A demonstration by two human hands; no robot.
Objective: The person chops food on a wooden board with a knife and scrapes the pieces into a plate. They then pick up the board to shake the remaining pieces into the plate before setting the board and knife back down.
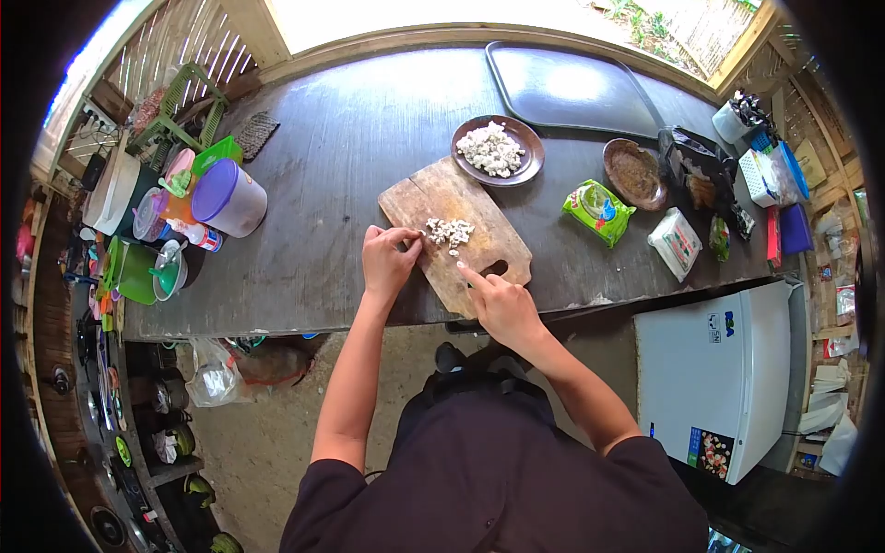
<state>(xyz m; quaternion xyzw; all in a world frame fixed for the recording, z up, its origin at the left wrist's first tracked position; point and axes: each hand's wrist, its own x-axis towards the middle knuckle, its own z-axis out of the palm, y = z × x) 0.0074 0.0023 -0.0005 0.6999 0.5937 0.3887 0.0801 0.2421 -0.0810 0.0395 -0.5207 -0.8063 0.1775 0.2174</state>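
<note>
Two bare hands are leaning in at the centre of the frame. The left hand [391, 258] is pinching its fingertips together over the cutting board's [415, 201] left edge; whether they are grasping anything, I cannot tell. The right hand [502, 306] is stretching its index finger towards the board's lower middle and curling the others, their hold unclear. Chopped pale pieces [449, 232] are lying mid-board, just above both hands, while a brown plate [533, 166] is holding more at upper centre
</note>
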